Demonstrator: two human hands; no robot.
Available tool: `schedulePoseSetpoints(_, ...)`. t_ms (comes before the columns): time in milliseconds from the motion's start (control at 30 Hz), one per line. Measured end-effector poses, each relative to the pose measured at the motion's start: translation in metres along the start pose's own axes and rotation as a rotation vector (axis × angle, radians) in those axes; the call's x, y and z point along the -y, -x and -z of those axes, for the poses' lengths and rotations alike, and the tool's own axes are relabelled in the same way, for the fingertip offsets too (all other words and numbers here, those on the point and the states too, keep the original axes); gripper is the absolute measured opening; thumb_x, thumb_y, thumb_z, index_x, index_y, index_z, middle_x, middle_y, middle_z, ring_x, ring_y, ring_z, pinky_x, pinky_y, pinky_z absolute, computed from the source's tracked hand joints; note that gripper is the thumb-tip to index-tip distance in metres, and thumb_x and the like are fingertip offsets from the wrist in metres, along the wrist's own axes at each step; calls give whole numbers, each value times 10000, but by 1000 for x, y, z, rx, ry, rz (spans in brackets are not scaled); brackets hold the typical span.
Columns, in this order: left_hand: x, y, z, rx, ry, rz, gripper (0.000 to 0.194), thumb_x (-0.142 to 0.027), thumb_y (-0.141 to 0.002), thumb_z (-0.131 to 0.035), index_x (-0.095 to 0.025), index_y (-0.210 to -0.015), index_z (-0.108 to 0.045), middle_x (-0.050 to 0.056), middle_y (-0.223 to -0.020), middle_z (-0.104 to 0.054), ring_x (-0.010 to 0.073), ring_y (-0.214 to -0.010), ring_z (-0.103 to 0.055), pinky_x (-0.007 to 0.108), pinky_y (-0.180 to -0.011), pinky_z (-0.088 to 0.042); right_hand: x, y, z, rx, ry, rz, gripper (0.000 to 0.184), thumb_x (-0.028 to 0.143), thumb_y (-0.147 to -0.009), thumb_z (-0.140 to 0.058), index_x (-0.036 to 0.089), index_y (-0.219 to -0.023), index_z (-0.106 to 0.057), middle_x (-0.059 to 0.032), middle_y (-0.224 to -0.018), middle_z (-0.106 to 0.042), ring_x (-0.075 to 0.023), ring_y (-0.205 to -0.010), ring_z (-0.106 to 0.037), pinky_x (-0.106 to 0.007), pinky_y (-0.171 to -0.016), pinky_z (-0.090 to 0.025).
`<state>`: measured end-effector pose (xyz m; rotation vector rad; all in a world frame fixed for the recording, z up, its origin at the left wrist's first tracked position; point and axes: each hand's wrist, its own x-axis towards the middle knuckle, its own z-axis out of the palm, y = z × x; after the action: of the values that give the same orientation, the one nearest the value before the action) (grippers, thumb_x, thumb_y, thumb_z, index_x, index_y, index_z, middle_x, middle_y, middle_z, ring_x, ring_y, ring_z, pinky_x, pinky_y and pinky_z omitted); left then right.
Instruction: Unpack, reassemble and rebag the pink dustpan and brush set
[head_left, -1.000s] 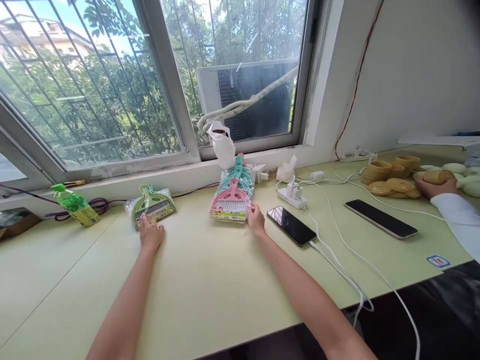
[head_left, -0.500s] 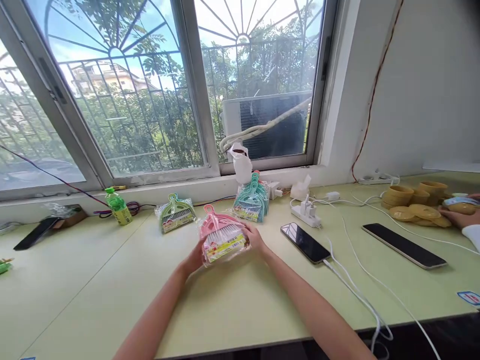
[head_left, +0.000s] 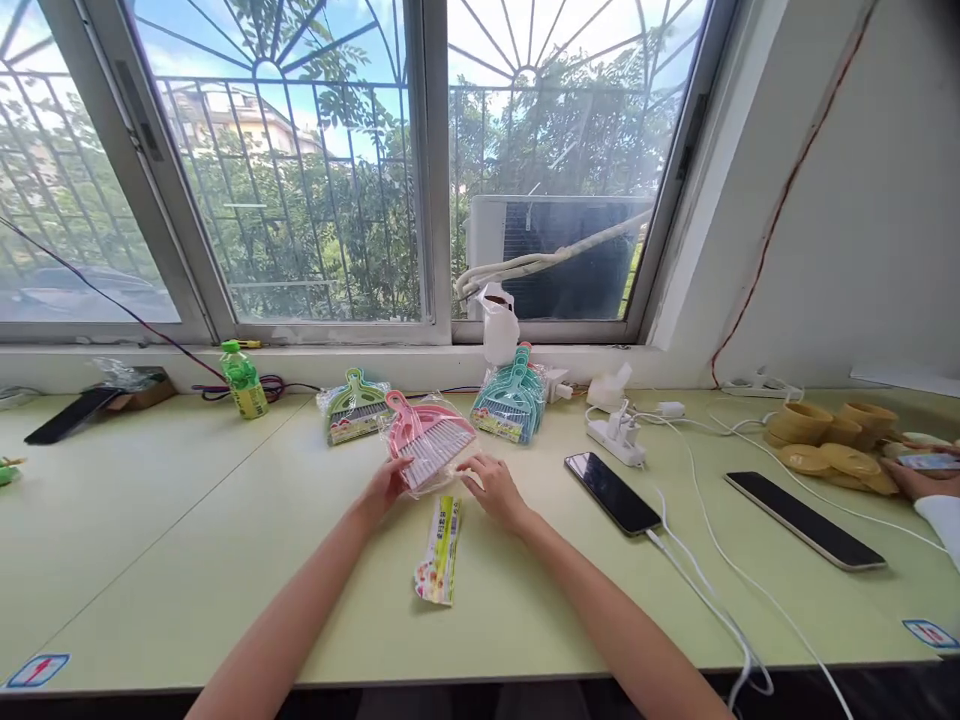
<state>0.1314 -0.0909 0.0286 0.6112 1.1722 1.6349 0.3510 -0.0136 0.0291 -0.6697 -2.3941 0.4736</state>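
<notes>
A pink mini dustpan-and-brush set (head_left: pixel 426 449) in clear plastic wrap lies on the pale green table, held at its lower left corner by my left hand (head_left: pixel 384 486). My right hand (head_left: pixel 491 487) hovers just right of it, fingers loosely curled, touching the wrap's edge. A yellow paper label card (head_left: pixel 442 550) lies flat on the table below the set, apart from both hands. A green set (head_left: pixel 354 415) and a stack of teal sets (head_left: pixel 511 403) lie behind, by the window sill.
A green bottle (head_left: pixel 243 379) stands at the sill on the left. A phone (head_left: pixel 613 492) on a white cable, a power strip (head_left: pixel 617 435), a dark slab (head_left: pixel 806 519) and yellow cups (head_left: pixel 821 438) lie right. Another person's hand (head_left: pixel 911 478) works at the far right.
The pink set was taken from the stack and drawn toward me with both hands. Its label card has come off and now lies on the table. The camera tilted up.
</notes>
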Motion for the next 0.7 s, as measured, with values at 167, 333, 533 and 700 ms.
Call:
schedulePoseSetpoints(167,1,1,0,14,7,-82,251,-135,-686,-680,-137,-927,-609,33,-786,-679,122,-630,-635,233,-591,-519,4,11,-12,268,122,90,338,384,-939,-470,302,-1256,-550,-61,-1274,-588,-224,-1182,-504,-430,-981,-343)
schedulePoseSetpoints(333,2,-2,0,-51,83,-86,309,-208,-723,-646,-125,-1017,-595,60,-865,-686,159,-733,-657,305,-714,-559,-12,10,-1,279,253,147,336,343,-965,-418,339,-1269,-559,-54,-1357,-539,-236,-1279,-429,-519,-1090,-187)
schedulePoseSetpoints(533,2,-3,-1,-57,166,-130,331,-255,-775,-615,-109,-1071,-593,113,-1084,-668,202,-896,-656,384,-838,-563,21,14,8,332,56,191,400,401,-950,-441,339,-1339,-510,-33,-1441,-465,-239,-1337,-388,-462,-1122,-210)
schedulePoseSetpoints(700,3,-3,0,-44,179,-135,300,-246,-785,-601,-98,-1046,-598,133,-1122,-659,238,-980,-644,414,-869,-555,58,27,-17,676,-90,312,642,577,-859,-522,389,-1444,-337,-11,-1557,-263,-286,-1448,-171,-547,-1149,-37)
